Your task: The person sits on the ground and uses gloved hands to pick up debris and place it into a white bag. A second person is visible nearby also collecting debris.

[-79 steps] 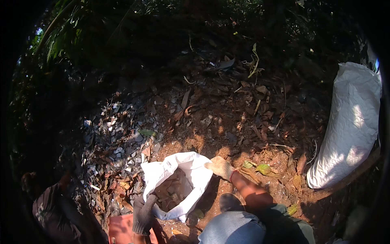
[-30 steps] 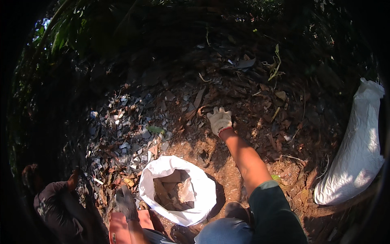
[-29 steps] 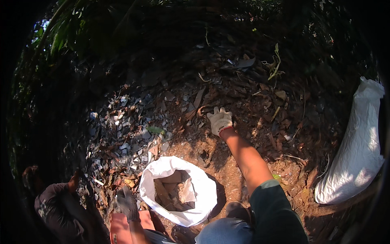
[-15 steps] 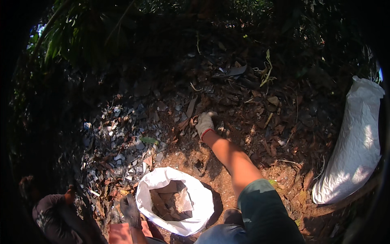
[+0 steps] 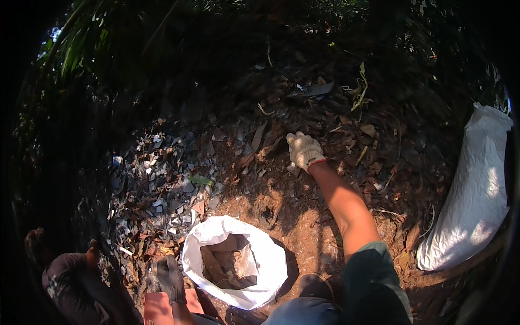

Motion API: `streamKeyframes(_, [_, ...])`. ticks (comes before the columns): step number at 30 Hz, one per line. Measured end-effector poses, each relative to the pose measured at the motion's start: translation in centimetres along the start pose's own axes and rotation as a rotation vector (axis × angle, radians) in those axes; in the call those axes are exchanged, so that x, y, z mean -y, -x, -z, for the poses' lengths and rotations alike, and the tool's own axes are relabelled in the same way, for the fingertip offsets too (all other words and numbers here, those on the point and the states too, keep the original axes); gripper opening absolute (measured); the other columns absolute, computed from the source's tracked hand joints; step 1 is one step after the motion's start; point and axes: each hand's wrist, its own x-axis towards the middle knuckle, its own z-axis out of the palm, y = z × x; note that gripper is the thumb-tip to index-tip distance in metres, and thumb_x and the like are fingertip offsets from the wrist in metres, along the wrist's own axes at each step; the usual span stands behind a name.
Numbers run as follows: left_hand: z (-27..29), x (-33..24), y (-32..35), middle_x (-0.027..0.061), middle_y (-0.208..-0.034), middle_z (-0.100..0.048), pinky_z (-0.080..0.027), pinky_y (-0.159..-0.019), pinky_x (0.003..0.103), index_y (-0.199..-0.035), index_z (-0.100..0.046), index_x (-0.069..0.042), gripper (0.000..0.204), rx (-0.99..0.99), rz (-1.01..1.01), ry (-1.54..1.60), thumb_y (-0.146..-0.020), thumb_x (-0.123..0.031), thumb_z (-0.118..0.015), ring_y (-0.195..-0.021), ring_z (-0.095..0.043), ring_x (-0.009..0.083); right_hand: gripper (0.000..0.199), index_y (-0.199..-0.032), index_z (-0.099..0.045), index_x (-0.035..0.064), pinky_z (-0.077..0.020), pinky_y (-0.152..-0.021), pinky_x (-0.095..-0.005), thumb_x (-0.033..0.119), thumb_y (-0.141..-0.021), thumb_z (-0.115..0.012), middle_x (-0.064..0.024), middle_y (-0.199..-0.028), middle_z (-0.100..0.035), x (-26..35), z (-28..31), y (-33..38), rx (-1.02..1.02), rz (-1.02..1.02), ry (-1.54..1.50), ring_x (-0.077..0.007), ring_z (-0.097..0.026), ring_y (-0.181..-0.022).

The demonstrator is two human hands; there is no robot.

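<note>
Two gloved hands work: right hand (image 5: pixel 304 150) reaches into leaves (image 5: pixel 260 146), grip unclear; left hand (image 5: pixel 171 277) pinches sack (image 5: pixel 271 260) rim.

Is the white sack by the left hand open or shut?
Open: the white sack has its rim rolled back, flat debris pieces showing inside; the left hand holds its edge.

Right hand (image 5: pixel 304 150): knitted cloth glove, off-white, matt, red cuff trim. Left hand (image 5: pixel 171 278): dark cloth glove, matt, coarse. Open sack (image 5: pixel 269 260): white woven plastic, slight sheen, crinkled; flat brown pieces inside, rough, dull. Full sack (image 5: pixel 472 189): same white woven plastic, creased. Ground (image 5: pixel 303 227): bare reddish soil, crumbly, dry. Leaf litter (image 5: pixel 374 130): brittle brown, matt. Grey shards (image 5: pixel 157 179): flat, hard-looking, some faintly shiny.
</note>
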Motion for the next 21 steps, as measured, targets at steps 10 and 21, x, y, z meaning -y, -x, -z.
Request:
streamKeyframes(10, [-1.1,3.4,-0.6,0.0158,-0.095,-0.073,-0.053,-0.081,0.040,-0.106,-0.070,0.004,0.039,0.035,-0.188,-0.159,-0.101,-0.035,-0.063,-0.085,-0.066,0.0239,0.037,-0.113,-0.070,0.0058,-0.0569,-0.090,-0.0426,0.029,-0.085,-0.072,-0.0171,-0.111,-0.073,-5.0,3.9,4.0,0.127,-0.329,-0.523,-0.0314,-0.070,-0.103])
streamKeyframes(21, [-0.5,-2.1,2.2,0.0080,-0.100,-0.071,-0.055,-0.078,0.031,-0.117,-0.065,0.002,0.036,0.403,-0.092,0.306,-0.085,-0.010,-0.076,-0.090,-0.067,0.0145,0.045,-0.116,-0.071,0.0084,-0.0511,-0.099,-0.0403,0.046,-0.091,-0.067,-0.0171,-0.119,-0.071,7.7,3.4,10.2,0.578,0.241,-0.729,-0.0322,-0.066,-0.115])
